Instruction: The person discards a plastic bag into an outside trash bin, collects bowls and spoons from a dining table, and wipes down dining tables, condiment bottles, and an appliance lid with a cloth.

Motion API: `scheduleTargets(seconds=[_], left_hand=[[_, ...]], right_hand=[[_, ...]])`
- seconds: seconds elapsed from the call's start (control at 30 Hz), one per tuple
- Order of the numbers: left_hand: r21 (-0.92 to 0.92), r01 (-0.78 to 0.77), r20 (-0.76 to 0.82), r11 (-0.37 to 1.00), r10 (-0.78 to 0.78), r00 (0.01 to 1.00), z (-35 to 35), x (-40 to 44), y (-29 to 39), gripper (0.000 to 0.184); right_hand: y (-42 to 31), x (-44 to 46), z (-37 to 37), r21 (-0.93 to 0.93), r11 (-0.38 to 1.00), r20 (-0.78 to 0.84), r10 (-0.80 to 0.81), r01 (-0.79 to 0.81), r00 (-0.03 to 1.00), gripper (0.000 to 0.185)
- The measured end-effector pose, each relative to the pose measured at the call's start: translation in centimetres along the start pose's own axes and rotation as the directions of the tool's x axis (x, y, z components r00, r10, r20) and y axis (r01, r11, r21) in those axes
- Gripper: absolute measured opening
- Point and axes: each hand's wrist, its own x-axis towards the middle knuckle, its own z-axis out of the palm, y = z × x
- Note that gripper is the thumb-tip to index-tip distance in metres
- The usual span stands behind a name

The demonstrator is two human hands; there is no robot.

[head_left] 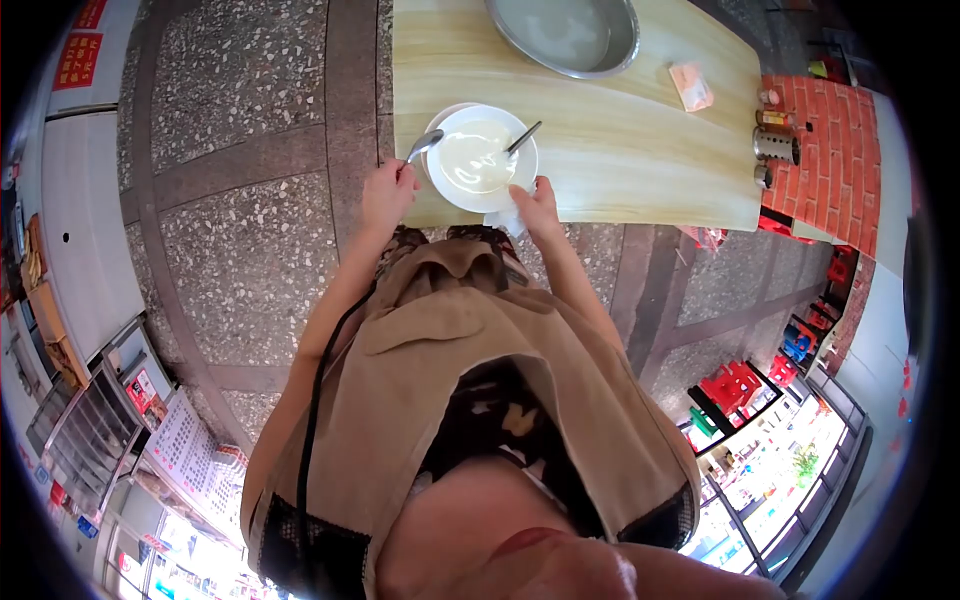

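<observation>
A white bowl [470, 165] of pale, milky liquid stands near the front left edge of the wooden table, with part of another white rim showing under its left side. My left hand [388, 198] is closed on the handle of a metal spoon [425, 146], whose bowl end is at the white bowl's upper left rim. At the lower right rim, my right hand [537, 207] pinches a white tissue [505, 220], its thumb against the bowl. A second utensil [524, 137] with a dark handle leans inside the bowl on the right.
A large metal basin [568, 35] of whitish liquid is at the table's far edge. A tissue pack [691, 87] lies to the right. Metal containers [775, 147] stand at the right end of the table [650, 170]. Red stools [730, 388] are farther off at lower right.
</observation>
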Motion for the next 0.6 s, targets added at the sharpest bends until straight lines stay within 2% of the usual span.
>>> scheduleTargets(seconds=[0.07, 0.13, 0.2, 0.37, 0.43, 0.47, 0.5, 0.53, 0.6], left_hand=[[0.031, -0.020, 0.025, 0.999, 0.019, 0.999, 0.8, 0.5, -0.9, 0.022], [0.064, -0.037, 0.049, 0.997, 0.034, 0.998, 1.2, 0.5, -0.9, 0.024], [0.151, -0.056, 0.110, 0.987, 0.039, 0.993, 1.8, 0.8, -0.5, 0.025], [0.237, -0.071, 0.144, 0.969, 0.038, 0.989, 3.1, 2.0, -0.4, 0.025], [0.266, -0.060, 0.166, 0.962, 0.016, 0.986, 3.5, 2.2, -0.2, 0.025], [0.257, -0.006, 0.229, 0.966, -0.055, 0.972, 3.7, 2.3, -0.1, 0.026], [0.252, 0.047, 0.291, 0.966, -0.122, 0.949, 3.7, 2.6, 0.1, 0.026], [0.253, 0.041, 0.283, 0.967, -0.115, 0.952, 3.7, 2.8, 0.4, 0.026], [0.285, 0.017, 0.314, 0.958, -0.110, 0.943, 3.6, 2.4, 0.9, 0.028]], right_hand=[[0.0, 0.6, 0.2, -0.024, 0.999, 0.010, 0.026, -0.025, 1.000, 0.037], [0.9, 1.5, 0.2, -0.092, 0.995, 0.004, -0.042, 0.042, 0.999, 0.036], [1.4, 2.1, 0.2, -0.122, 0.992, -0.010, -0.042, 0.041, 0.999, 0.035], [1.9, 3.0, 0.3, -0.251, 0.966, -0.052, -0.085, 0.070, 0.995, 0.034], [1.5, 3.2, 0.0, -0.430, 0.902, -0.043, -0.054, 0.030, 0.998, 0.033], [1.3, 3.2, -0.3, -0.428, 0.903, -0.042, -0.058, 0.035, 0.997, 0.033], [-0.3, 2.3, -0.5, -0.578, 0.812, -0.025, -0.114, 0.079, 0.993, 0.033], [-1.4, 1.6, -0.6, -0.709, 0.695, 0.002, -0.169, 0.120, 0.986, 0.035], [-1.6, 0.9, -1.5, -0.754, 0.644, -0.042, -0.245, 0.130, 0.969, 0.036]])
